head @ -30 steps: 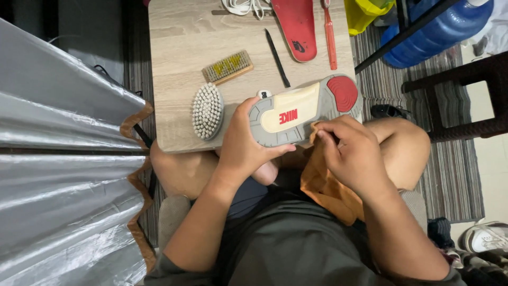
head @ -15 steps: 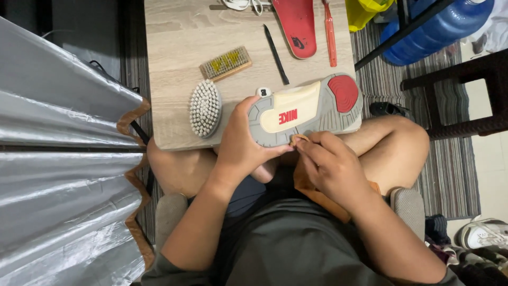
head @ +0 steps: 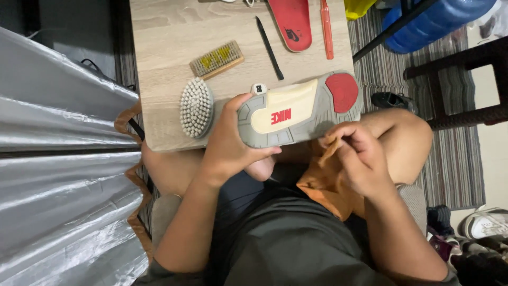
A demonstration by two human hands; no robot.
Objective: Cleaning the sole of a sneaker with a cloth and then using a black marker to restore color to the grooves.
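My left hand (head: 230, 145) grips a sneaker (head: 301, 108) by its heel end, sole turned up: grey rubber, a cream middle patch and a red toe patch. The shoe rests over the near edge of a wooden table (head: 164, 32), above my lap. My right hand (head: 360, 159) pinches a bunched orange cloth (head: 323, 182) just below the sole's front half, a little apart from the rubber. The cloth drapes down onto my thigh.
On the table lie a round white-bristled brush (head: 197, 107), a flat wooden brush (head: 216, 59), a black stick tool (head: 269, 47), a red insole (head: 292, 22) and an orange stick (head: 326, 29). A silver curtain (head: 58, 175) hangs left; a blue water jug (head: 439, 24) and dark chair frame stand right.
My right hand with the cloth has slid along the sole's lower edge toward the toe and come slightly off it. The left hand keeps its grip on the heel.
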